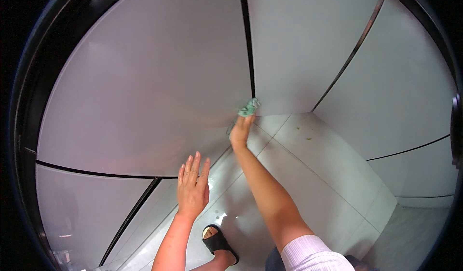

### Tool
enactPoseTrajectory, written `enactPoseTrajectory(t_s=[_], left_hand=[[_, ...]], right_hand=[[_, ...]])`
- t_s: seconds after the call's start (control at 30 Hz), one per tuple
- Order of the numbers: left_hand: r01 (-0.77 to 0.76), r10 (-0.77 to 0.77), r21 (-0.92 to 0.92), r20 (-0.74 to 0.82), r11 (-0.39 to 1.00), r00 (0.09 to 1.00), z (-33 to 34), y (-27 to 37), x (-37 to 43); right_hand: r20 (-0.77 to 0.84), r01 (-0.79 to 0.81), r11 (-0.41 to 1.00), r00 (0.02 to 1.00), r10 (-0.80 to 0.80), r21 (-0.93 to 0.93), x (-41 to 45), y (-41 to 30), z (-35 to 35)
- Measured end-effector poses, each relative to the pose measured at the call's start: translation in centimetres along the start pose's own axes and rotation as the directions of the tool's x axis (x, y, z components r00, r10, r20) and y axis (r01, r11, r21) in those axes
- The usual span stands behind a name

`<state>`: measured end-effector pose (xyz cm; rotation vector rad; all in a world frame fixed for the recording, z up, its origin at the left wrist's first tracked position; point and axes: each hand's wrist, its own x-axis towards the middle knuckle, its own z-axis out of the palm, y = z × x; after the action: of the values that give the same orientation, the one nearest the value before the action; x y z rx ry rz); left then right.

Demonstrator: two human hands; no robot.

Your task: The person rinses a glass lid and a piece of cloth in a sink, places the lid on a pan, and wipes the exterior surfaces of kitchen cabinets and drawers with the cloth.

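Note:
My right hand reaches forward, closed on a crumpled green cloth. The cloth touches the glossy pale wall panel low down, at the bottom end of a black vertical joint. My left hand is raised at the lower centre with its fingers extended and slightly apart, holding nothing. It appears in front of the panel's lower edge; whether it touches the surface cannot be told.
Light floor tiles lie below, with small green bits near the right wall. A foot in a black sandal stands on the tiles. Wet-looking spots show near it. Another dark joint marks the right corner.

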<state>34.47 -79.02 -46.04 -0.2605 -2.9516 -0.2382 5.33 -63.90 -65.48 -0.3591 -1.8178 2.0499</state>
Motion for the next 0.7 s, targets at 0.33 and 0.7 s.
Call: enactPoseTrajectory(t_s=[0.33, 0.7], left_hand=[[-0.021, 0.016, 0.055, 0.087, 0.998, 0.996, -3.0, -0.7, -4.1], [0.197, -0.201, 0.088, 0.032, 0.976, 0.979, -8.2, -2.3, -9.6]], right_hand=[[0.336, -0.814, 0.490, 0.577, 0.745, 0.311, -14.5, -1.0, 0.4], [0.257, -0.151, 0.978, 0.949, 0.184, -0.140, -20.7, -11.9, 4.2]])
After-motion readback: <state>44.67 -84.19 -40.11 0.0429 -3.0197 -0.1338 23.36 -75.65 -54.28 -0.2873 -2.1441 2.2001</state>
